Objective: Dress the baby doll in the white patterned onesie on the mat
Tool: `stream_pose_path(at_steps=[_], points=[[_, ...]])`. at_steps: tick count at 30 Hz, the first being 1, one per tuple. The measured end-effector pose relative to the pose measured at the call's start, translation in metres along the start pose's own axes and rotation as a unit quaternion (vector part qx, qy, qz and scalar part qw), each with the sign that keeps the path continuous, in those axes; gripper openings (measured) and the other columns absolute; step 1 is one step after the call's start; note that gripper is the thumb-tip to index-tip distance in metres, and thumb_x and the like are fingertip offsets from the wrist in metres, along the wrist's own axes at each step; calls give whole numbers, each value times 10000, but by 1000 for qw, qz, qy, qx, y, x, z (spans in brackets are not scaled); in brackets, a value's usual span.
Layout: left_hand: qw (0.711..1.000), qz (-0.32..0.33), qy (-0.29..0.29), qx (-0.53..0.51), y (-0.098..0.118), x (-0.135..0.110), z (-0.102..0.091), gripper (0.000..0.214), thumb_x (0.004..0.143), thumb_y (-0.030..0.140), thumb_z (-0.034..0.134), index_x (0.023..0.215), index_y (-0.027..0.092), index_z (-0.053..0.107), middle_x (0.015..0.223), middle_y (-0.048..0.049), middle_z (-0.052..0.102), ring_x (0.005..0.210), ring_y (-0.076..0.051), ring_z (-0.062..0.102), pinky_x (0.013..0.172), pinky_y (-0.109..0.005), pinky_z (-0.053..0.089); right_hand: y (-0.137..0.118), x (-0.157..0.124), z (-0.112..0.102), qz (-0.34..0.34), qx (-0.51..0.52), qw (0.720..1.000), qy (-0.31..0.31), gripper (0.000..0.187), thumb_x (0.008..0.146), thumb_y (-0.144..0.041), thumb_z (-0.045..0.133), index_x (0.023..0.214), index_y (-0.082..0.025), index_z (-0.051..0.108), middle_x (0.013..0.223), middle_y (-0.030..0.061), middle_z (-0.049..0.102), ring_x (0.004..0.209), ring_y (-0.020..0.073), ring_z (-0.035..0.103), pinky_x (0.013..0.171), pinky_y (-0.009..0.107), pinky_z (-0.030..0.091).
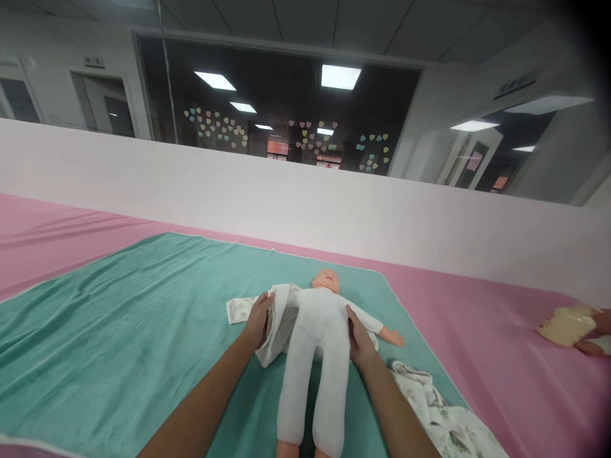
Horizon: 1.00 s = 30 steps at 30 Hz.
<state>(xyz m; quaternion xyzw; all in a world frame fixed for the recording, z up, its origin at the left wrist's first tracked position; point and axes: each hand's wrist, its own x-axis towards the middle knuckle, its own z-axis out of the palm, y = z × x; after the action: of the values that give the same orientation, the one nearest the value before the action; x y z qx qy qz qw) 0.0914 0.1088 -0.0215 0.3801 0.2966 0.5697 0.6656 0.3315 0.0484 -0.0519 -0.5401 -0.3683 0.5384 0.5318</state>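
Observation:
A baby doll [323, 318] with a white cloth body lies on its back, head away from me and legs toward me. A white baby shirt [281, 324] is spread beside and partly under it, with one patterned sleeve [241, 310] stretched left. My left hand [260, 318] is closed on the shirt's edge at the doll's left-hand side in view. At the opposite side of the torso, my right hand [359, 337] is closed against the doll's waist, its thumb up along the side. Its other fingers are mostly hidden. The doll's arm on the right reaches out bare of the shirt.
A teal towel [143, 337] lies under the doll on a pink sheet [477, 318]. Patterned white cloth [443, 413] lies crumpled near my right forearm. At the far right is a cream-coloured object [568, 326]. Behind runs a low white wall [286, 203] with glass above it.

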Motion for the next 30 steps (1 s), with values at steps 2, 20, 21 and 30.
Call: stream_pose_path(at_steps=[2, 20, 21, 30], points=[[1000, 1, -14, -3, 1, -4, 7, 296, 670, 438, 631, 755, 175, 524, 718, 4, 593, 706, -164, 539, 681, -270, 409, -3, 6, 1, 11, 49, 999, -2, 603, 762, -603, 455, 1194, -182, 465, 963, 96, 668, 895, 259, 632, 738, 372, 537], [750, 215, -80, 620, 29, -6, 77, 190, 850, 293, 340, 728, 192, 444, 848, -36, 506, 772, -167, 492, 668, -284, 364, 4, 17, 40, -22, 211, 973, -93, 463, 749, -398, 620, 1132, -148, 548, 868, 99, 696, 839, 243, 654, 712, 360, 532], [743, 203, -66, 634, 33, -15, 77, 202, 858, 305, 330, 746, 191, 454, 862, -43, 508, 760, -166, 504, 650, -284, 369, 4, 17, 38, -22, 211, 972, -98, 458, 752, -401, 618, 1126, -145, 551, 862, 99, 696, 833, 242, 654, 707, 358, 531], [839, -12, -281, 465, 61, -81, 68, 375, 835, 455, 403, 1140, 242, 446, 938, -42, 575, 728, -152, 585, 582, -258, 444, 8, 18, 33, -28, 212, 970, -116, 384, 763, -411, 595, 1051, -158, 580, 857, 92, 685, 814, 237, 642, 680, 350, 518]])
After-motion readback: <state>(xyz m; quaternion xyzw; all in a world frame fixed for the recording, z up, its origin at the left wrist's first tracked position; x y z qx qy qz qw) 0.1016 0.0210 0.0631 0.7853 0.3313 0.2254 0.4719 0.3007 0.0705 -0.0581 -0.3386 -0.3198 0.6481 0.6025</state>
